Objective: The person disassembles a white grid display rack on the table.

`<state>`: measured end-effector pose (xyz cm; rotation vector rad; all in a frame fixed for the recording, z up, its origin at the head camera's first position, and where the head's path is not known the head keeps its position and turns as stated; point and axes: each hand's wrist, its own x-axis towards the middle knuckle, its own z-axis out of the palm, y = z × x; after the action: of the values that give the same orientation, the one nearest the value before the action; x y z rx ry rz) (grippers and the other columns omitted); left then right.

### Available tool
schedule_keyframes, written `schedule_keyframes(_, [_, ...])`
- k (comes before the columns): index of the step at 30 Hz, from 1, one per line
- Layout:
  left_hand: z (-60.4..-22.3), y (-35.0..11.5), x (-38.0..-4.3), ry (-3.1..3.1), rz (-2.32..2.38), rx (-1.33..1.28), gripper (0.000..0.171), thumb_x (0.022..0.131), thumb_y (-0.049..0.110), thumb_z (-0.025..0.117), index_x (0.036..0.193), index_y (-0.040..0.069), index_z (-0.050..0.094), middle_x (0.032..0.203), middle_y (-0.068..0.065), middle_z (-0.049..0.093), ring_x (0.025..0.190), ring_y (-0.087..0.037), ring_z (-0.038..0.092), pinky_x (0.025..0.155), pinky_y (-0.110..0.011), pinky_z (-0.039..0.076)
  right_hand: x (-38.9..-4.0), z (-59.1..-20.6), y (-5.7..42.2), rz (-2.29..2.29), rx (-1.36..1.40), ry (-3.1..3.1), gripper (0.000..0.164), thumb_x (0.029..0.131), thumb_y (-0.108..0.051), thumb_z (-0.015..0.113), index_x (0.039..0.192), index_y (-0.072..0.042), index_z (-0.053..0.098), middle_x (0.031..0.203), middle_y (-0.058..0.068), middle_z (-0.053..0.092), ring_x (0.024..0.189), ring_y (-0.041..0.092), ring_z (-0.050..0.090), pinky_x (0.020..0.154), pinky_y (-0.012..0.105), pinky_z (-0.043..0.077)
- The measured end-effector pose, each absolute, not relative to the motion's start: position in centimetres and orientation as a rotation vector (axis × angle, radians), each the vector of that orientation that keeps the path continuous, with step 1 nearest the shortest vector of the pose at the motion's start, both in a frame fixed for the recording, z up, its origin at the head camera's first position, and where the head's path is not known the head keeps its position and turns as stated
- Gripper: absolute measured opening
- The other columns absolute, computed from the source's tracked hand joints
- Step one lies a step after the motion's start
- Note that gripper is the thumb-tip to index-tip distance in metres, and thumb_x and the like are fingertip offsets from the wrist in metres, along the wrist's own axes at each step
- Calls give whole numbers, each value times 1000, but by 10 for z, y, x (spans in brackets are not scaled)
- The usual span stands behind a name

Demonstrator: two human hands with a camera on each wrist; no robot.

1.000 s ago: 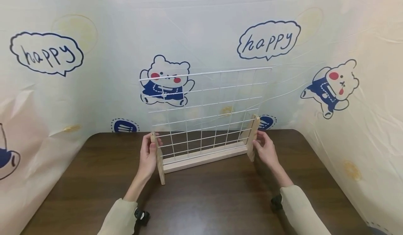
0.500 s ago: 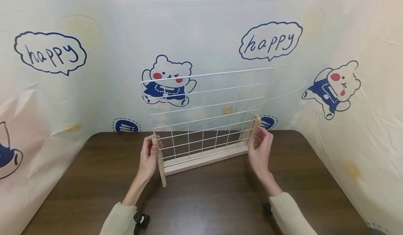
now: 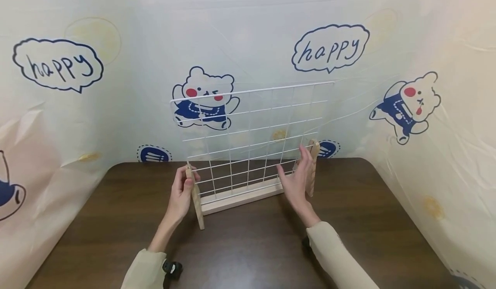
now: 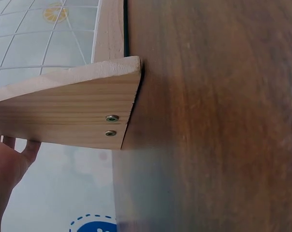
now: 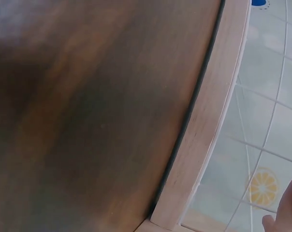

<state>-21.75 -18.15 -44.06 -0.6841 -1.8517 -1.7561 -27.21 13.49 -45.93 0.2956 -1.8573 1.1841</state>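
A white wire grid (image 3: 252, 91) stands upright in a pale wooden base with a crossbar (image 3: 240, 200) and two side panels. My left hand (image 3: 181, 194) grips the upper part of the left side panel (image 3: 196, 203), thumb on the near side. In the left wrist view, that panel (image 4: 64, 113) shows two metal screws (image 4: 112, 118), and part of the hand (image 4: 8, 166) appears at its edge. My right hand (image 3: 297, 185) is in front of the grid's right end, thumb and fingers spread, holding nothing. It partly covers the right side panel (image 3: 314, 168). Whether it touches the wires, I cannot tell.
The rack stands on a dark brown wooden table (image 3: 248, 254). Behind and beside it hangs a pale curtain (image 3: 263, 4) printed with bears and speech bubbles. A black device (image 3: 172, 270) is strapped at the left wrist.
My right hand has let go of the right side panel and moved left, in front of the grid, with its fingers spreading. The left hand keeps its grip.
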Motion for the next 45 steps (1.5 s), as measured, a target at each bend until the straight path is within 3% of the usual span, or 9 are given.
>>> schedule_keyframes(9, [-443, -179, -216, -1838, -1777, -680, 51, 102, 29, 44, 118, -19, 40, 92, -37, 46, 89, -29, 52, 79, -22, 43, -274, -458, 130, 1287, 308, -1818, 96, 71, 13, 77, 148, -2, 22, 147, 18, 22, 135, 32, 29, 102, 53, 37])
schedule_keyframes(15, [-441, -179, -214, -1836, -1753, -676, 53, 102, 30, 44, 118, -20, 39, 92, -35, 46, 90, -29, 53, 80, -26, 43, -258, -440, 120, 1312, 261, -1753, 88, 66, 24, 73, 140, 13, 27, 133, 31, 24, 119, 38, 36, 97, 52, 42])
schedule_keyframes(21, [-442, -180, -214, -1846, -1755, -657, 52, 102, 31, 43, 117, -18, 40, 93, -36, 47, 91, -29, 54, 81, -28, 43, -252, -433, 113, 1330, 265, -1790, 83, 68, 25, 70, 137, 17, 25, 128, 35, 29, 112, 44, 40, 93, 58, 40])
schedule_keyframes(28, [-463, -185, -227, -1830, -1764, -655, 48, 101, 31, 43, 120, -13, 42, 95, -24, 53, 93, -27, 55, 82, -29, 43, -264, -442, 113, 1327, 267, -1777, 86, 71, 20, 71, 141, 12, 20, 121, 34, 36, 107, 46, 42, 86, 58, 42])
schedule_keyframes(34, [-446, -178, -218, -1817, -1754, -662, 44, 102, 28, 43, 119, -12, 43, 92, -28, 52, 89, -28, 54, 80, -28, 43, -291, -468, 122, 1330, 225, -1805, 96, 74, 9, 77, 148, -2, 17, 120, 19, 39, 104, 33, 45, 84, 50, 43])
schedule_keyframes(39, [-442, -176, -216, -1819, -1744, -664, 46, 102, 31, 43, 118, -12, 42, 89, -35, 47, 85, -22, 53, 77, -22, 40, -296, -468, 120, 1300, 175, -1799, 98, 73, 6, 80, 149, -4, 18, 114, 18, 41, 102, 29, 44, 81, 42, 45])
schedule_keyframes(45, [-440, -177, -214, -1841, -1749, -645, 49, 102, 30, 43, 117, -17, 40, 89, -36, 48, 86, -27, 53, 79, -23, 41, -298, -468, 117, 1275, 126, -1808, 102, 70, 9, 81, 149, -4, 19, 111, 17, 42, 98, 30, 45, 81, 36, 42])
